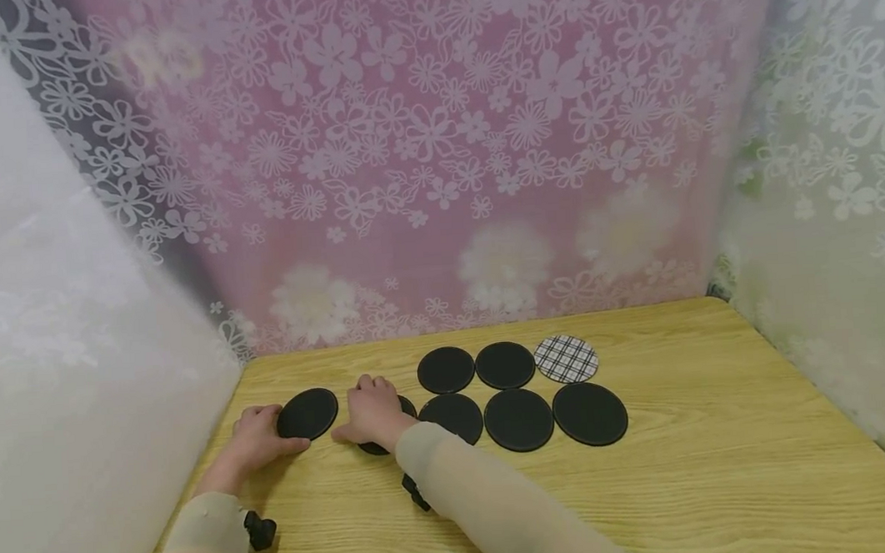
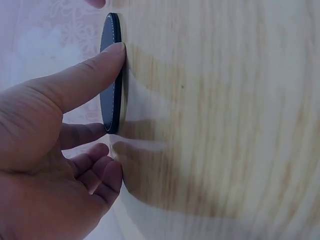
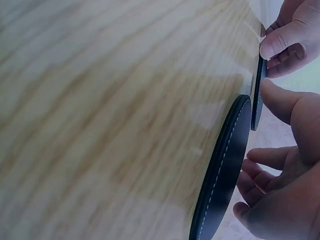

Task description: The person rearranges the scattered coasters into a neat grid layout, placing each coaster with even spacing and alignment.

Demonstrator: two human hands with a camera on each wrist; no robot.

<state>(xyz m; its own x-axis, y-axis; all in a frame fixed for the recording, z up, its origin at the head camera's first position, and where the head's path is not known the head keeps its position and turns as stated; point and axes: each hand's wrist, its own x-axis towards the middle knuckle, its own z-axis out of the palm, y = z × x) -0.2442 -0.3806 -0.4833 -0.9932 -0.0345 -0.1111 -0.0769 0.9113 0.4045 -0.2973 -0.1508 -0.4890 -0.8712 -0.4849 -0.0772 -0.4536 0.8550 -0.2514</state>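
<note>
At the table's left side, my left hand [image 1: 259, 439] holds a round black coaster [image 1: 308, 415] by its edge. In the left wrist view, the thumb lies on the near edge of this stitched coaster [image 2: 111, 95] and a finger meets its lower end. To the right, my right hand [image 1: 373, 410] is over another black coaster [image 1: 408, 407], partly covering it. The right wrist view has the right thumb stretched out, apart from the nearer coaster [image 3: 227, 165]. The other right fingers are close to its far side; whether they touch it is hard to tell.
Beside the right hand, black coasters [image 1: 519, 420] lie in two rows on the wooden table [image 1: 686, 481]. A white plaid coaster [image 1: 566, 358] lies at the back row's right end. Flower-patterned sheets [image 1: 435, 143] enclose the table at the back and sides.
</note>
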